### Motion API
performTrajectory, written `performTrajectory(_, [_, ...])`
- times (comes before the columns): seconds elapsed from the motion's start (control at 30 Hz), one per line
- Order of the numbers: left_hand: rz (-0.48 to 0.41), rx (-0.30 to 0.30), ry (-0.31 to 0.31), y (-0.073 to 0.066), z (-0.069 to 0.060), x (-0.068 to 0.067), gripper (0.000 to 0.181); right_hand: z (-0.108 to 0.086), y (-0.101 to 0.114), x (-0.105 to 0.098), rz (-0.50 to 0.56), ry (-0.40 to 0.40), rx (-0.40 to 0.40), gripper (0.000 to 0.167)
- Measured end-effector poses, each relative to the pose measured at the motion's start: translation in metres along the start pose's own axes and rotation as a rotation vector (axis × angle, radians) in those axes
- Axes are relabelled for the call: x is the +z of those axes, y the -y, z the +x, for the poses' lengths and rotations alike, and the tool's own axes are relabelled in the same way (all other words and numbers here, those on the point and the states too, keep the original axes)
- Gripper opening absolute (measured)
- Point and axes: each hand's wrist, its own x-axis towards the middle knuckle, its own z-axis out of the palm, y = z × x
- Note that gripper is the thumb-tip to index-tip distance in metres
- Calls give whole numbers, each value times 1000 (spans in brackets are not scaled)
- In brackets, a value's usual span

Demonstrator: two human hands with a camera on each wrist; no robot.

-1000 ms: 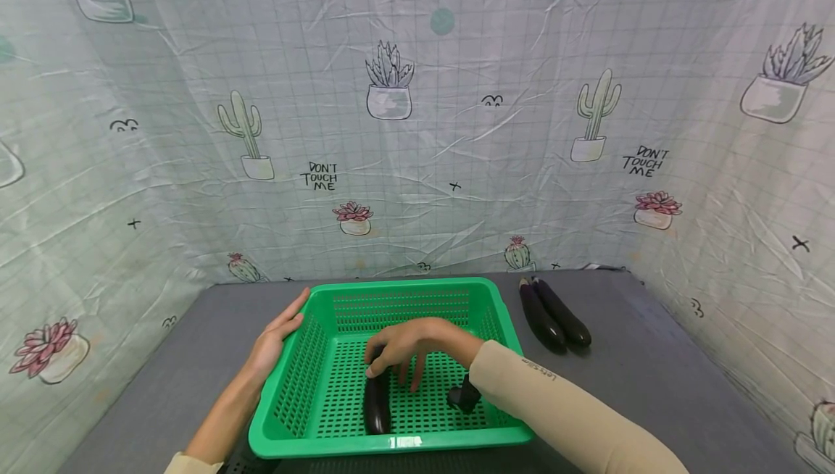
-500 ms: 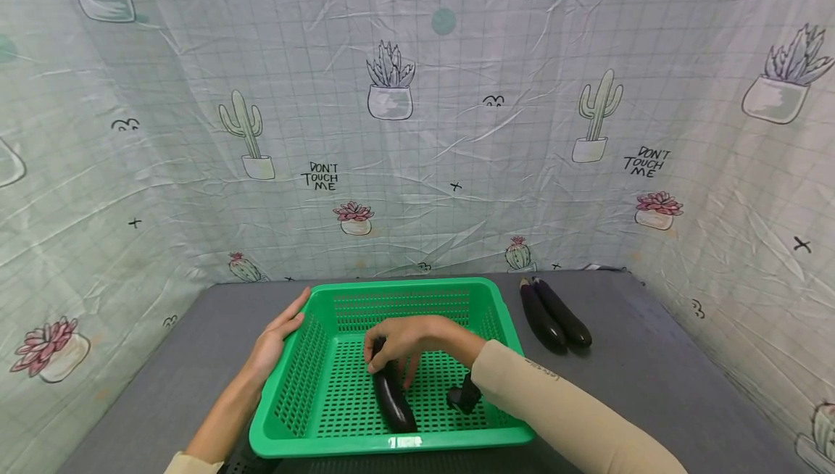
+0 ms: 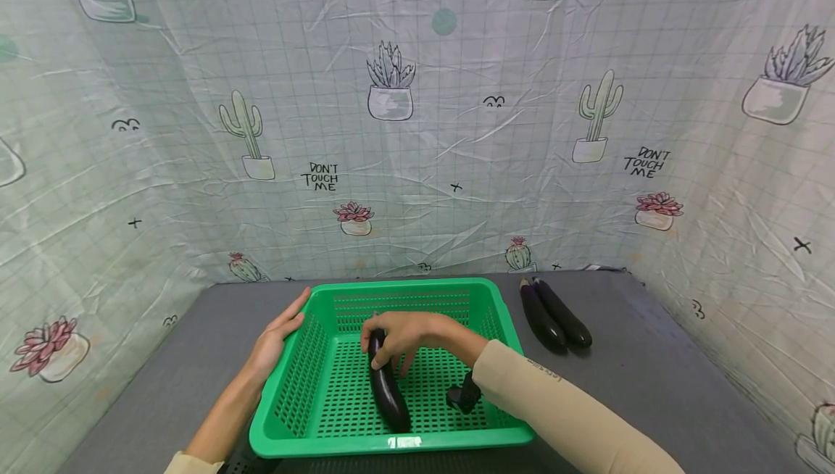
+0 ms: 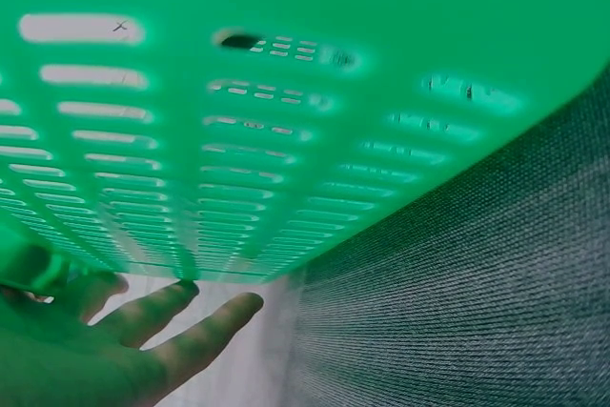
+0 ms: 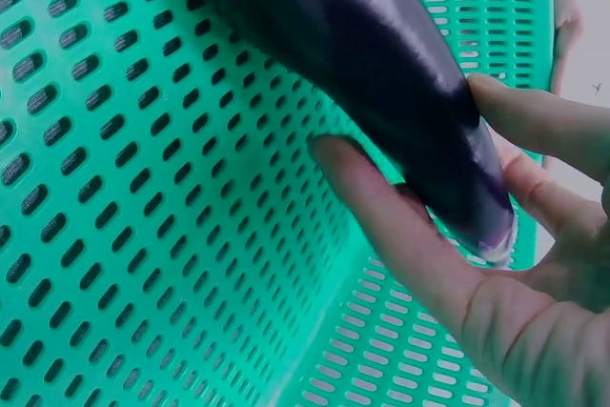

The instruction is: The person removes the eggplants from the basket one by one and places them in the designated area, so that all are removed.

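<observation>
A dark purple eggplant [image 3: 393,403] lies lengthwise in the green plastic basket [image 3: 313,448]. My right hand [image 3: 406,335] reaches into the basket and holds this eggplant near its far end, thumb on one side and fingers on the other. The right wrist view shows the eggplant [image 5: 400,83] between thumb and fingers of the right hand [image 5: 524,331], its pale tip near the palm. My left hand [image 3: 269,347] rests against the basket's left side. In the left wrist view the left hand [image 4: 124,350] has its fingers stretched along the slotted outer wall.
Two more eggplants, a left one [image 3: 543,320] and a right one [image 3: 566,316], lie side by side on the grey table [image 3: 642,358], right of the basket. A cactus-print sheet [image 3: 450,140] hangs behind and at both sides. A black wrist camera [image 3: 464,394] sits under the right forearm.
The right hand has taken hold of the eggplant; its near end swung to the right, then slightly back left, and the eggplant shifted a little away from me. The left hand stays put.
</observation>
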Motion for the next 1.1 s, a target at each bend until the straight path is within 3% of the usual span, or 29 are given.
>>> performTrajectory(0.37, [27,5,-9,0,1,-1,59,-6,5,-3,107,-7,-1,26])
performTrajectory(0.83, [-15,-4,6,0,0,0,60,-20,14,-11,143,-1,-56,31])
performTrajectory(1.1, [-20,-9,12,0,0,0,59,-29,15,-17,128,-40,-106,29])
